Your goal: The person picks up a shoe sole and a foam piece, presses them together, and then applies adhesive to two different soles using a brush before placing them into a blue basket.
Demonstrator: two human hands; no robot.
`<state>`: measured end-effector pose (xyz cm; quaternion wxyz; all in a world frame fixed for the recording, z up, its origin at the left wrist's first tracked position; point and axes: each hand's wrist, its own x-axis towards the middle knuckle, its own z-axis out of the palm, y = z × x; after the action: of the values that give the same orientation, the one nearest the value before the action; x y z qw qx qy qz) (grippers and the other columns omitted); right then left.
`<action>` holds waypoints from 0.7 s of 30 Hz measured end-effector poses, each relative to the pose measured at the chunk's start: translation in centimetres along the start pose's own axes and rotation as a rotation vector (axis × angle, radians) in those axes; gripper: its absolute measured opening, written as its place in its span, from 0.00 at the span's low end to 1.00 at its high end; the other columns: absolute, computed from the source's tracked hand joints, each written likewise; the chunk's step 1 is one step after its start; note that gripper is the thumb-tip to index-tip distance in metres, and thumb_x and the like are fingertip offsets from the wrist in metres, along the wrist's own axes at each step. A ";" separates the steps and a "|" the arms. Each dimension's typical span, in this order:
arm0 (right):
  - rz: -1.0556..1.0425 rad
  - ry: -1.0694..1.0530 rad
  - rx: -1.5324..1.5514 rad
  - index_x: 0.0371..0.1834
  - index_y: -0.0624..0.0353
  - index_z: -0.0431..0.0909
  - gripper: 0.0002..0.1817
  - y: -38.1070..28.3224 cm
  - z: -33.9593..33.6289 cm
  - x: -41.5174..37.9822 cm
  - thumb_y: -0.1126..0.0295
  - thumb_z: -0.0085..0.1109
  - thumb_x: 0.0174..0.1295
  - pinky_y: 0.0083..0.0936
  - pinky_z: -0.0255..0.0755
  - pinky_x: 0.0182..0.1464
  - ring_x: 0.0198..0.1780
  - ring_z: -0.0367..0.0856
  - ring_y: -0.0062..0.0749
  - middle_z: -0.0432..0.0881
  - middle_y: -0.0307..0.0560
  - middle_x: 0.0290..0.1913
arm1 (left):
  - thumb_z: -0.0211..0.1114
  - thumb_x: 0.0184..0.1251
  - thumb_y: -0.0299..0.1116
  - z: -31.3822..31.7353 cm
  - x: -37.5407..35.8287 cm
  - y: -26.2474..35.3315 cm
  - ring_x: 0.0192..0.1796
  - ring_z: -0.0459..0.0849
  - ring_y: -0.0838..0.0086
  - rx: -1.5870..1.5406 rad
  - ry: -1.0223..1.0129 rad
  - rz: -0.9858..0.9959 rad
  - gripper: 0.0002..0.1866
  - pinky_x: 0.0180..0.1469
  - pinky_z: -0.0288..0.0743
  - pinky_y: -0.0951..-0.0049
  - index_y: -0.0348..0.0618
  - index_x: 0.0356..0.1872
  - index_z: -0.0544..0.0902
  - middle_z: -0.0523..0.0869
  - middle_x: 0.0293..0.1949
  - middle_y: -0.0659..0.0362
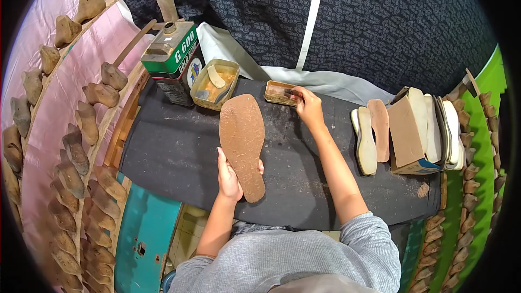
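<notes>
I'm seeing a grey shirt [287, 255], its knit showing fine ribs. At the shirt's two sides, the left sleeve [187, 268] and the right sleeve [372, 249] are ending near the elbows, the right one wrinkling. Beyond the shirt, the left hand [230, 184] and right hand [309, 109] are showing bare. Over the shirt's lower edge, a pale rounded shape [336, 284] is cutting in, perhaps headwear; from this distant end I'm not telling clearly.

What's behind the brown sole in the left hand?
Black cloth shows around the brown sole, and parts of the left hand show past its side edges. The rest of that hand and the surface directly behind the sole are covered.
</notes>
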<state>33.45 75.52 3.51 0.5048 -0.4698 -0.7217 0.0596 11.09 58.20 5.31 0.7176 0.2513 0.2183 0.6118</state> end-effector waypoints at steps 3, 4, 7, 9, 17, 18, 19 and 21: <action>-0.013 -0.017 -0.025 0.41 0.63 0.77 0.12 0.3 -0.2 -0.1 0.87 0.54 0.54 0.29 0.78 0.40 0.38 0.86 0.39 0.83 0.53 0.35 | 0.26 0.73 0.64 0.1 0.1 0.0 0.32 0.81 0.64 -0.009 -0.027 0.024 0.39 0.36 0.76 0.65 0.37 0.52 0.73 0.81 0.30 0.50; -0.013 -0.016 -0.025 0.41 0.63 0.77 0.12 -0.8 -0.7 0.0 0.87 0.54 0.54 0.29 0.78 0.40 0.38 0.86 0.39 0.83 0.53 0.35 | 0.26 0.73 0.64 0.2 0.0 0.0 0.32 0.81 0.64 -0.009 -0.028 0.023 0.39 0.36 0.76 0.65 0.37 0.52 0.73 0.81 0.30 0.50; -0.095 0.124 0.054 0.45 0.60 0.78 0.17 -5.4 -2.9 0.2 0.87 0.56 0.52 0.26 0.77 0.37 0.34 0.86 0.36 0.83 0.49 0.33 | 0.25 0.72 0.64 0.3 0.0 0.0 0.31 0.80 0.65 0.018 -0.021 0.026 0.40 0.36 0.76 0.65 0.37 0.52 0.73 0.81 0.30 0.51; -0.166 0.155 0.048 0.45 0.59 0.79 0.19 -9.2 -4.6 0.0 0.87 0.57 0.50 0.25 0.77 0.36 0.33 0.85 0.35 0.83 0.47 0.32 | 0.25 0.72 0.65 0.4 0.0 -0.1 0.32 0.80 0.65 0.044 -0.002 0.015 0.40 0.36 0.75 0.66 0.37 0.52 0.73 0.81 0.31 0.51; -0.722 0.029 0.201 0.43 0.65 0.82 0.21 -18.7 -7.7 -2.0 0.69 0.72 0.44 0.24 0.72 0.25 0.23 0.78 0.30 0.79 0.40 0.25 | 0.25 0.73 0.63 1.9 -0.3 -0.6 0.43 0.81 0.67 0.100 0.002 0.023 0.38 0.48 0.75 0.66 0.39 0.57 0.71 0.82 0.42 0.52; -0.748 0.031 0.174 0.43 0.65 0.83 0.21 -19.1 -7.4 -2.3 0.69 0.72 0.44 0.23 0.72 0.25 0.23 0.77 0.30 0.77 0.40 0.24 | 0.26 0.74 0.63 2.6 -0.4 -0.6 0.47 0.81 0.67 0.121 0.133 0.061 0.38 0.52 0.74 0.66 0.40 0.59 0.70 0.82 0.47 0.53; -0.754 0.019 0.178 0.42 0.65 0.83 0.20 -19.1 -7.1 -2.6 0.69 0.72 0.44 0.23 0.72 0.25 0.23 0.78 0.30 0.78 0.40 0.24 | 0.26 0.74 0.61 2.2 -0.6 -0.4 0.53 0.79 0.67 0.154 0.056 0.060 0.37 0.58 0.71 0.66 0.42 0.62 0.68 0.79 0.54 0.54; -0.759 0.007 0.182 0.42 0.65 0.83 0.20 -18.9 -6.9 -2.8 0.69 0.72 0.44 0.23 0.72 0.26 0.23 0.78 0.30 0.78 0.41 0.24 | 0.25 0.74 0.62 3.2 -0.7 -0.3 0.51 0.80 0.67 0.096 0.103 0.068 0.37 0.56 0.73 0.66 0.41 0.61 0.69 0.80 0.52 0.54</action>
<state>27.31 60.34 15.57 0.5332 -0.1229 -0.8342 -0.0691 13.20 57.14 7.62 0.6714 0.2607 0.2753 0.6368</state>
